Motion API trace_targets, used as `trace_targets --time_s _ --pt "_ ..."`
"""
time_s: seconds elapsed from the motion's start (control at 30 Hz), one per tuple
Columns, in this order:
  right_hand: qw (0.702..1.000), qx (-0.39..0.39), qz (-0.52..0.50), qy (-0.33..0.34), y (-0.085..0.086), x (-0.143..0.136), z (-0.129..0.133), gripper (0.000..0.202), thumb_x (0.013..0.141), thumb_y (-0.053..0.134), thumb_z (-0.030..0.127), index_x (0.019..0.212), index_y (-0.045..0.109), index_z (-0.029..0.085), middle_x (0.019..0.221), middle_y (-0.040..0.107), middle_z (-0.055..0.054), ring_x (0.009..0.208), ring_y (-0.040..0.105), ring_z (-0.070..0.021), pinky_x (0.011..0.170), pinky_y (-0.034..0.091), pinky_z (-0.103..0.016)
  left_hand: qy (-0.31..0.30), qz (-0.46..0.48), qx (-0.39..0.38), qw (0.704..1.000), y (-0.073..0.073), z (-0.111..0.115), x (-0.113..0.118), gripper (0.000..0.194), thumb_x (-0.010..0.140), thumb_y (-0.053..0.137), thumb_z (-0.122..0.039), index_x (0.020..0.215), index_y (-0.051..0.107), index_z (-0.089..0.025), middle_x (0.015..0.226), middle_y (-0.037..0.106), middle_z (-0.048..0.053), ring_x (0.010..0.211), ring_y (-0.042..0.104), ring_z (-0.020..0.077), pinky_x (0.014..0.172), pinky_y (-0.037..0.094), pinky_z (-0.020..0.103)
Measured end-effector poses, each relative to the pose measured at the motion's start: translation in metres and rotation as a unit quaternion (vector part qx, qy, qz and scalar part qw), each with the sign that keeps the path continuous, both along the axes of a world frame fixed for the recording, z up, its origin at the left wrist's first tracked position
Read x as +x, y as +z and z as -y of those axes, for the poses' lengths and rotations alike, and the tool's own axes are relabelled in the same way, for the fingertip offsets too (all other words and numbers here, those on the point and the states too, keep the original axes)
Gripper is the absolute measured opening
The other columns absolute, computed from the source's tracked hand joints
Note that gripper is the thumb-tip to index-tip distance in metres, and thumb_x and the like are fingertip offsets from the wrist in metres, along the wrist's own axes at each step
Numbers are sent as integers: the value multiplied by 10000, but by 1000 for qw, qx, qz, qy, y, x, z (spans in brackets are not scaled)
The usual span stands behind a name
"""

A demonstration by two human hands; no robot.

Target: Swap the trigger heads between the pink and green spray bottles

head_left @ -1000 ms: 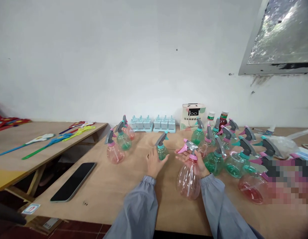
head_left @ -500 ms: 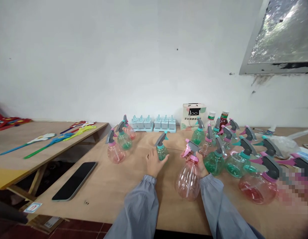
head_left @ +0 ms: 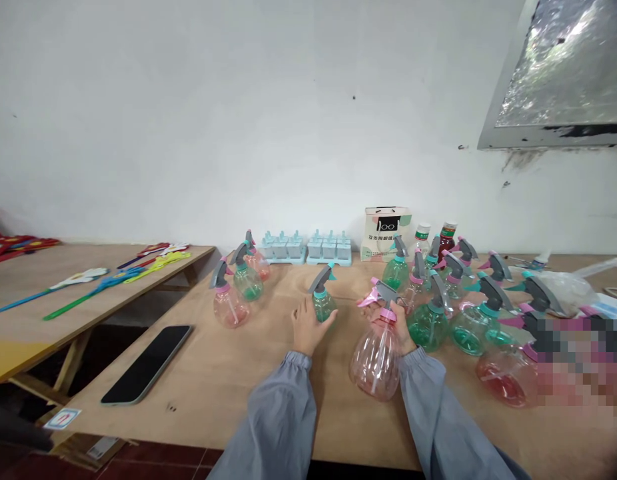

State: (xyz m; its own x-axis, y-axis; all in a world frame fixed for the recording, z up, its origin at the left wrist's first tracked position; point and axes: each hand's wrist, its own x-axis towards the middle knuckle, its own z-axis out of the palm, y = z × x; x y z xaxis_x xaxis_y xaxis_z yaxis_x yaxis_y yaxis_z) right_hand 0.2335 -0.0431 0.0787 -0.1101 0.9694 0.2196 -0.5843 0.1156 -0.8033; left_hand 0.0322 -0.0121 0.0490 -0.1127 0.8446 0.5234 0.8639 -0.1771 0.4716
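Right hand [head_left: 401, 331] around pink spray bottle [head_left: 376, 357], left hand [head_left: 307, 325] on green bottle [head_left: 322, 301]

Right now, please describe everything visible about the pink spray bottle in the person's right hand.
The pink spray bottle is see-through, ribbed plastic with a round belly, a pink collar, a grey trigger head and a pink nozzle pointing left. A thin tube runs down inside it. It looks empty. It leans slightly, its base near the wooden table. The right hand grips its neck.
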Motion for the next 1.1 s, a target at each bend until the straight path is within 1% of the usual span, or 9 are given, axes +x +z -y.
trace_targets --time_s 0.1,0.27,0.43,0.63,0.7,0.77,0.87,0.97,1.1 --pt "1000 8 -11 14 -4 -1 -2 417 693 692 609 915 679 256 847 741 -51 937 708 -268 792 583 -397 4 -4 6 1000 -1 -1 0 732 810 625 -530 1396 430 -139 1299 625 191 1232 577 328 1025 402 460" --pt "999 6 -18 -48 -9 1 -5 397 682 721 591 858 657 241 810 735 -47 910 704 -253 752 575 -342 0 -5 0 1000 -2 -1 0 722 823 596 -549 1405 422 -158 1295 625 179 1237 574 319 1035 391 459" --pt "999 3 32 2 -2 0 -2 462 702 659 662 906 673 247 895 753 -70 948 698 -269 767 573 -374 -3 -6 -3 1000 -1 -1 -1 716 822 601 -544 1397 430 -154 1294 626 180 1239 572 321 1036 392 457" --pt "995 33 79 -55 6 -5 7 398 639 757 593 795 672 237 734 722 -41 683 653 -194 506 500 -256 -3 -6 0 1000 -1 -1 -1 727 817 615 -532 1404 425 -146 1284 629 178 1232 577 324 1027 403 463" --pt "993 37 82 -70 5 -5 9 404 642 755 600 797 682 234 717 714 -40 650 636 -185 478 484 -250 -6 -4 -3 1000 0 0 -1 735 814 626 -521 1402 421 -130 1286 626 179 1241 571 327 1030 400 469" --pt "991 33 94 -90 -1 -4 13 406 636 768 607 783 690 236 728 718 -41 667 643 -195 527 520 -276 -9 -2 -6 1000 0 0 -1 729 815 629 -517 1393 427 -122 1287 625 180 1249 566 328 1028 399 467" --pt "979 33 122 -158 -12 -1 27 363 637 810 572 725 696 240 741 728 -37 715 666 -213 697 574 -345 -3 -2 -6 1000 0 1 -1 712 814 628 -527 1381 445 -137 1275 633 180 1240 571 329 1021 402 457" --pt "964 55 167 -199 -21 9 53 289 738 777 524 770 734 240 797 747 -53 823 691 -239 846 563 -399 -2 -5 1 1000 -1 1 -1 715 819 619 -535 1392 437 -150 1274 632 180 1239 571 327 1025 401 456" --pt "933 79 228 -266 -29 36 93 258 803 734 479 903 768 244 850 754 -68 828 695 -244 825 573 -398 -5 -7 7 1000 -3 0 -1 710 835 592 -545 1405 420 -158 1276 629 175 1246 565 325 1031 397 463"
